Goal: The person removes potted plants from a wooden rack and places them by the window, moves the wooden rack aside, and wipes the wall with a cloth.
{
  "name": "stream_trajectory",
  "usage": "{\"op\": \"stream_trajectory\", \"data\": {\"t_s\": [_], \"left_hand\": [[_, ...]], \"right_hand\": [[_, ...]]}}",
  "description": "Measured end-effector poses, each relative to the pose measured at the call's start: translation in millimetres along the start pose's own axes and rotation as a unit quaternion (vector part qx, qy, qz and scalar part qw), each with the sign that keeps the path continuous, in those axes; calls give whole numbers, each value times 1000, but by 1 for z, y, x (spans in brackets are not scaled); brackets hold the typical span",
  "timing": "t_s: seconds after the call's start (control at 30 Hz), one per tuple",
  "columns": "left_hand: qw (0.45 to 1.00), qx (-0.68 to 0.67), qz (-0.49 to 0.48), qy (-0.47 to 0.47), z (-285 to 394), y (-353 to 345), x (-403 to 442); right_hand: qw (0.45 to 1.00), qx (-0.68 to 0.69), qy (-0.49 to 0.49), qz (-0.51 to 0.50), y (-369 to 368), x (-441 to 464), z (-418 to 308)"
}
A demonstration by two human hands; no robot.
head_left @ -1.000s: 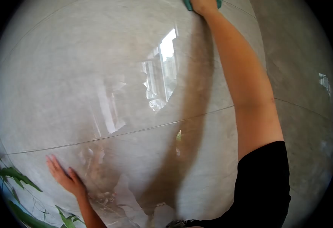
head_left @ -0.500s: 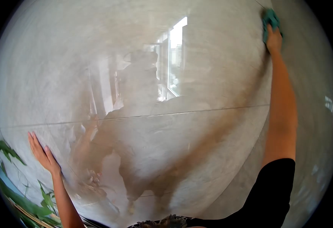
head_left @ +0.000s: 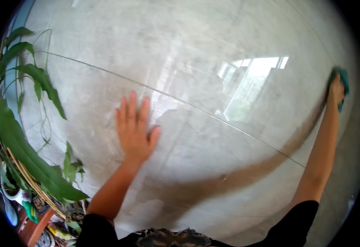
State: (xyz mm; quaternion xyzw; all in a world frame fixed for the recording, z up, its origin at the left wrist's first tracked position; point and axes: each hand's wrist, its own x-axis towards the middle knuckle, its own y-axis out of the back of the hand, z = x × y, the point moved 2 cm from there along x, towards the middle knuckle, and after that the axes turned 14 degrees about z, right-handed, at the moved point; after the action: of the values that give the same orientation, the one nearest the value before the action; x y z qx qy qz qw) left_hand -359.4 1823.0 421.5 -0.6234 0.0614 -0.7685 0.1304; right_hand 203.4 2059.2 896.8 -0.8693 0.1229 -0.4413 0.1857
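Glossy grey tiles (head_left: 188,144) fill most of the view, with a dark seam running across them. Near the centre-left, my left hand (head_left: 134,129) lies flat on the tile below the seam, fingers spread and holding nothing. Far to the right, at the end of my stretched arm, my right hand (head_left: 336,90) grips a green cloth (head_left: 343,82) pressed to the surface. The cloth sticks out above and beside the fingers. A long brown shadow or reflection of the right arm curves across the tiles.
Long-leaved green plants (head_left: 32,156) hang along the left edge. Below them are a white flowered pot (head_left: 21,196), a green object (head_left: 31,212) and a reddish-brown wooden piece (head_left: 38,230). A bright window reflection (head_left: 254,82) shows on the tile.
The view has turned and shifted left, showing more plants. My right hand with the cloth has gone from the top to the far right. My left hand now appears nearer the centre.
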Motion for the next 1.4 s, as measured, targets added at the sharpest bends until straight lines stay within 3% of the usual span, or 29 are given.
{"op": "stream_trajectory", "data": {"t_s": [0.1, 0.17, 0.2, 0.23, 0.27, 0.3, 0.33, 0.5, 0.53, 0.57, 0.63, 0.7, 0.73, 0.83, 0.93, 1.0, 1.07, 1.13, 1.23, 1.3, 1.33, 1.4], "left_hand": [[1000, -3, -23, -7, -6, 4, -4], [999, -10, -38, -12, -9, 5, -4], [999, -16, -37, -10, -10, 6, -5], [999, -24, -35, -11, -11, 6, -4], [999, -23, -28, -7, -10, 6, -3], [999, -26, -31, -11, -10, 5, -4], [999, -22, -28, -10, -11, 4, -5], [1000, -13, -14, -10, -13, 7, -2], [1000, -21, 5, -21, -18, 1, -13], [999, -23, 1, -26, -22, -5, -24], [993, -110, 12, 40, -28, -13, -35], [994, -102, 14, 39, -26, -12, -32], [994, -99, 16, 40, -23, -10, -27], [999, -11, -47, 9, -11, 6, -6], [999, 5, -40, -15, -10, 6, -3], [999, -2, -20, -27, -12, 0, -6], [999, -14, -3, -33, -9, 0, -4], [999, -10, -2, -32, -5, 2, -3], [999, -12, 13, -41, 1, 0, -3], [999, -2, 27, -43, 3, -1, -4], [999, -4, 23, -42, 4, -4, -5], [998, 3, 45, -50, 5, -5, -6]], "right_hand": [[994, 56, 93, -27, 72, -79, -180], [968, 153, 197, 28, 103, -129, -275], [963, 168, 211, 19, 129, -156, -320], [946, 266, 178, -54, 185, -190, -371], [957, 124, 251, -76, 227, -222, -405], [930, 263, 255, -18, 241, -252, -430], [918, 292, 267, -11, 251, -282, -457], [800, 445, 363, -176, 349, -405, -542], [793, 462, 379, -118, 347, -450, -561], [759, 452, 439, -166, 367, -477, -561], [653, 539, 508, -158, 390, -518, -550], [572, 575, 548, -206, 399, -541, -541], [574, 574, 546, -205, 394, -539, -539], [642, 561, 502, -145, 359, -492, -522], [740, 502, 438, -89, 296, -382, -482], [797, 449, 385, -124, 251, -289, -427], [849, 403, 326, -102, 215, -210, -342], [898, 339, 278, 28, 156, -154, -259], [931, 241, 264, 68, 97, -78, -110], [959, 205, 194, 14, 69, -41, -13], [959, 181, 218, 7, 24, -14, 52], [976, 157, 153, 4, 32, -8, 122]]}}
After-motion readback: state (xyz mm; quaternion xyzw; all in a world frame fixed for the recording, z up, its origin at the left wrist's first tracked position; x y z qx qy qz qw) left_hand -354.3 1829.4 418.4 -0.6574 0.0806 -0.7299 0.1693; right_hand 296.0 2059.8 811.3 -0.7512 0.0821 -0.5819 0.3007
